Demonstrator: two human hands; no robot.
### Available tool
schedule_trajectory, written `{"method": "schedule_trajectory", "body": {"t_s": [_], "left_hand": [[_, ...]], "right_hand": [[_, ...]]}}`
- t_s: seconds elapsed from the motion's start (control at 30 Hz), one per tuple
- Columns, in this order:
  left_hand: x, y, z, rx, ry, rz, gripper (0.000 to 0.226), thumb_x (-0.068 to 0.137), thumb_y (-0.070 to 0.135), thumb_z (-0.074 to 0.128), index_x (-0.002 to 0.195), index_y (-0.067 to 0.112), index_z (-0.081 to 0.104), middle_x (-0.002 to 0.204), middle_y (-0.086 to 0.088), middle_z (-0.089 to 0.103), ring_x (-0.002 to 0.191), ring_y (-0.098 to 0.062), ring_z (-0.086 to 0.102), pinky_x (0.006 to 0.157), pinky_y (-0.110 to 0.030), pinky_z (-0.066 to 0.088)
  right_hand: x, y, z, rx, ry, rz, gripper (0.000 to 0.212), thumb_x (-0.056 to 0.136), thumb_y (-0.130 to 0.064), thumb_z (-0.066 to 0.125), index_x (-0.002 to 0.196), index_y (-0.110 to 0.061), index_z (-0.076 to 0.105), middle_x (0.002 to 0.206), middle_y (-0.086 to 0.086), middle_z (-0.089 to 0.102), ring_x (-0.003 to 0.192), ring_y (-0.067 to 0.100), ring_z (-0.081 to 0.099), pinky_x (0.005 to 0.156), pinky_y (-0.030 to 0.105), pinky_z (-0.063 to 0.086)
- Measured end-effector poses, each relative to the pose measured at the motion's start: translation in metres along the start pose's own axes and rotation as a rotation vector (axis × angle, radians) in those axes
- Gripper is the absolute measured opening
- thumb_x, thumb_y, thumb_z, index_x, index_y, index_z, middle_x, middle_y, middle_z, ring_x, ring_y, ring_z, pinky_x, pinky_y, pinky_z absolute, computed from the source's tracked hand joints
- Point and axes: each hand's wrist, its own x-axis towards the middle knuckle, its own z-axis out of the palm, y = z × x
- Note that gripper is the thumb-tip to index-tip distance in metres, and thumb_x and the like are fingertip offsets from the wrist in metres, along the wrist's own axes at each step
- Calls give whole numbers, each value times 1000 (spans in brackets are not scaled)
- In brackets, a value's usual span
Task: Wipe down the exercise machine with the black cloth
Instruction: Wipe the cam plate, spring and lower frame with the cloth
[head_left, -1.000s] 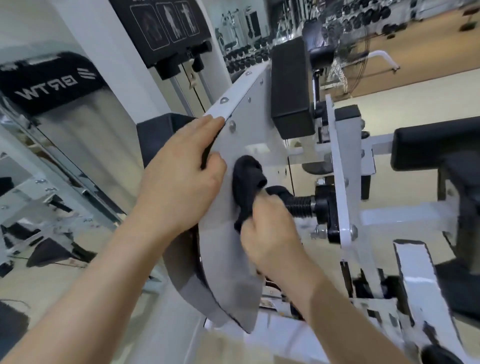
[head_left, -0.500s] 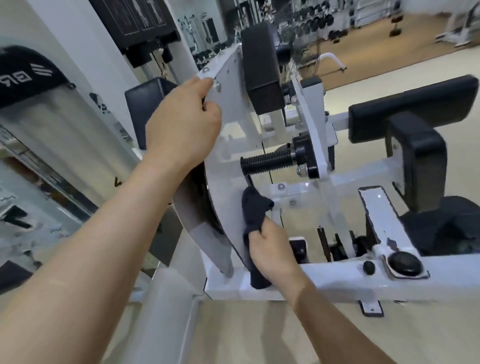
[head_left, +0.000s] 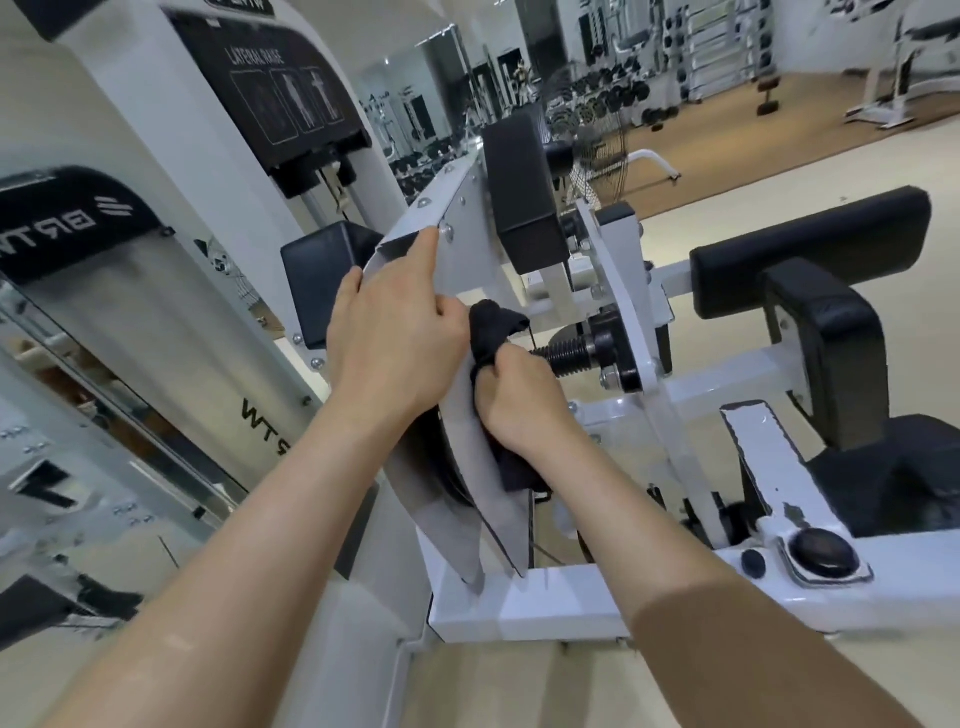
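The left hand (head_left: 395, 338) is gripping the upper edge of the grey curved metal plate (head_left: 467, 244) on the white-framed exercise machine (head_left: 519, 597). Its fingers are curling over the rim, the thumb is lying on the far side, and the forefinger is stretching along the edge towards a bolt. The right hand (head_left: 519, 400) is closing in a fist round the crumpled black fabric cloth (head_left: 493, 325), holding it against the plate's inner face just beside the left hand's knuckles (the two hands are almost touching). One wad of the cloth is poking out above the fist, and a tail is hanging below the wrist, lying against the plate. Just to the right of the fist, the black threaded metal rod (head_left: 566, 353) is running across to the machine's white upright. The black rectangular cushioned pad (head_left: 524, 192) is sitting above the plate, and the long black padded armrest (head_left: 810, 234) is lying well off to the right. A brown sleeve (head_left: 753, 649) is covering the right forearm.
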Motion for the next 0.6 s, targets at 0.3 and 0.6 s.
{"method": "schedule_trajectory", "body": {"t_s": [0.3,0.6], "left_hand": [[4,-6,8,-27,133,124,44,81,9,46,123,12,54,92,-5,57,93,-27,48,78,-34,33],[56,22,8,515,-246,579,31,89,23,32,105,17,58,115,-1,56,113,-28,51,83,-37,36]], "right_hand": [[88,-18,-10,407,237,146,48,86,-7,42,129,-30,44,123,7,48,106,27,54,97,40,46],[38,-1,-3,558,93,-84,45,92,-5,58,135,-13,48,122,1,61,108,13,57,100,44,47]]}}
